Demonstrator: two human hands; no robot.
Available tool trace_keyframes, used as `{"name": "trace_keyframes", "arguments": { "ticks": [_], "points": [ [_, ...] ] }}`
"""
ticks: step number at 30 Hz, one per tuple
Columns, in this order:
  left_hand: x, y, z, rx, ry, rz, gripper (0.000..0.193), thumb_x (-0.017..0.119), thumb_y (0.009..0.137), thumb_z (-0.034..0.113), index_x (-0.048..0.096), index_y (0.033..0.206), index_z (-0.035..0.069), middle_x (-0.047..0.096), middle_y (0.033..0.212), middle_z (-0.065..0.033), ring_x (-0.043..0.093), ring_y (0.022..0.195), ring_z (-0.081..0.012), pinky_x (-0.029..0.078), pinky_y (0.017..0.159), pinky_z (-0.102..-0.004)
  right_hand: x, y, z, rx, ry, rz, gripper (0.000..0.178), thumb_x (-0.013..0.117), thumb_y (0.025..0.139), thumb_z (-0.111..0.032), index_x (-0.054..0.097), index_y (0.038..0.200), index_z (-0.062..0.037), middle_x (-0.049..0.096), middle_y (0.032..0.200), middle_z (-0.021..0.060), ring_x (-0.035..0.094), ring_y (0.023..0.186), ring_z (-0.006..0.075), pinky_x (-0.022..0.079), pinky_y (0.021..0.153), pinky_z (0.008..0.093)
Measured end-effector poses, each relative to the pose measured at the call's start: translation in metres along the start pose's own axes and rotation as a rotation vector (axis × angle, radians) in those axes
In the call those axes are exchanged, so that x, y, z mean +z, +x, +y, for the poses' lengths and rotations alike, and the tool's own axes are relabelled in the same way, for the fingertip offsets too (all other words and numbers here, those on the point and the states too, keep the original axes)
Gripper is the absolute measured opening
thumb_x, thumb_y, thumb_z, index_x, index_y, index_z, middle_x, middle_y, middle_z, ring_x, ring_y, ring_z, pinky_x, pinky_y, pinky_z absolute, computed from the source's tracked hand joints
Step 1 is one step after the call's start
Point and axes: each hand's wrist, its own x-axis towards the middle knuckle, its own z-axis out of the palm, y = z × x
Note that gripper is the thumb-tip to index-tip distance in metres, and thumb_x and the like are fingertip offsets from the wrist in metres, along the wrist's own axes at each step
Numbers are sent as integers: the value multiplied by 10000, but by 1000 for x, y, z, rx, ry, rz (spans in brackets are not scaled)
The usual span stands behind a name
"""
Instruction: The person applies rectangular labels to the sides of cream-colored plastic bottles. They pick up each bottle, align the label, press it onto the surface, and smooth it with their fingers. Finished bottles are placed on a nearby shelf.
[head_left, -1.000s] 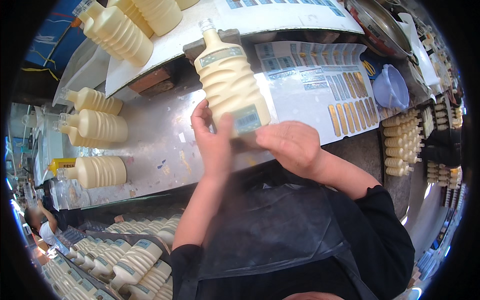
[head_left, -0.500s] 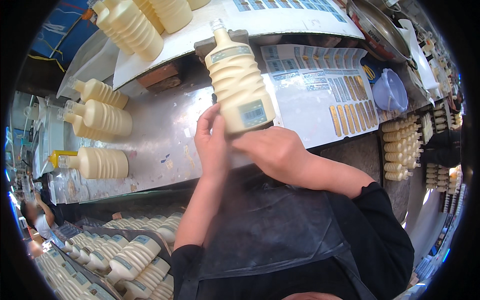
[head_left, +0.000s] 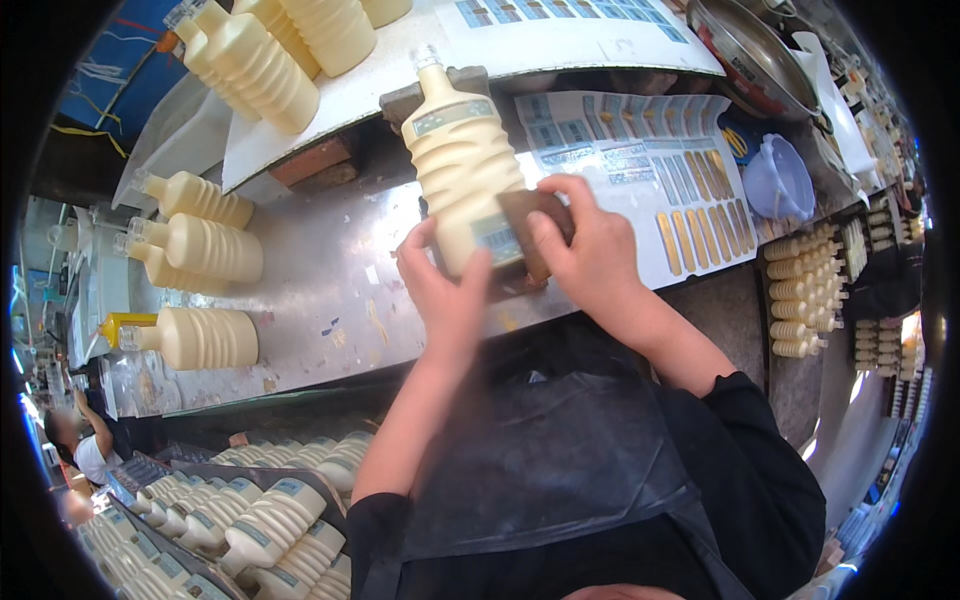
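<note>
A cream bottle with wavy ribbed sides lies on a dark rest, its clear neck pointing away from me. It bears a bluish label near the shoulder and a second label near the base. My left hand grips the bottle's lower left side, the fingers at its edge and the thumb by the base. In my right hand is a flat brown squeegee-like piece, pinched between thumb and fingers and pressed against the bottle's lower right, beside the lower label.
Sheets of blue and gold labels lie to the right, near a lilac bucket. Several unlabelled cream bottles lie on the left; others stand on the raised white board. Labelled bottles fill trays at lower left.
My right hand has risen from below the bottle's base to its lower right side, and the brown piece now shows in it. My left hand has shifted slightly down, staying at the bottle.
</note>
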Motion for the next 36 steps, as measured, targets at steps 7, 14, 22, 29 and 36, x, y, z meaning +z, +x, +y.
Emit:
{"name": "trace_keyframes", "arguments": {
  "ticks": [7, 14, 22, 29, 36],
  "points": [
    [0, -1, 6, -36, 9, -22, 792, 757, 809, 241, 359, 1438, -30, 422, 1377, -210, 419, 1319, -346, 340, 1140, -469, 8, -2, -6, -7, 20, -52, 301, 666, 951, -213, 589, 1222, -107, 695, 739, 170, 712, 678, 363, 541, 615, 421],
    [-6, -2, -20, -45, -67, -121, 949, 792, 782, 242, 287, 1536, -35, 415, 1433, -234, 408, 1358, -357, 336, 1156, -476, 8, 4, 35, 21, 56, 38, 316, 644, 969, -233, 590, 1256, -112, 687, 744, 201, 683, 699, 427, 532, 634, 484],
    [-14, 5, -13, 270, 239, -21, 799, 889, 708, 170, 549, 1414, 11, 583, 1281, -155, 549, 1196, -346, 442, 1049, -442, -10, 23, 46, 206, 623, -3, 250, 597, 1006, -104, 630, 1248, -46, 684, 1074, 52, 646, 956, 124, 522, 863, 294],
    [-18, 18, 23, 591, 364, 19, 716, 943, 657, 180, 632, 1285, 32, 578, 1277, -141, 569, 1153, -334, 467, 1008, -418, -35, 4, 51, 726, 805, -369, 191, 595, 985, -184, 720, 929, -50, 627, 803, -18, 563, 714, 71, 445, 673, 207],
    [-2, 16, 16, 608, 431, -47, 751, 934, 596, 133, 658, 1287, 33, 576, 1315, -167, 577, 1159, -350, 489, 982, -455, -48, -38, 70, 349, 315, -338, 202, 635, 982, -190, 725, 948, -12, 678, 769, 53, 653, 668, 116, 504, 604, 285]
  ]
}}
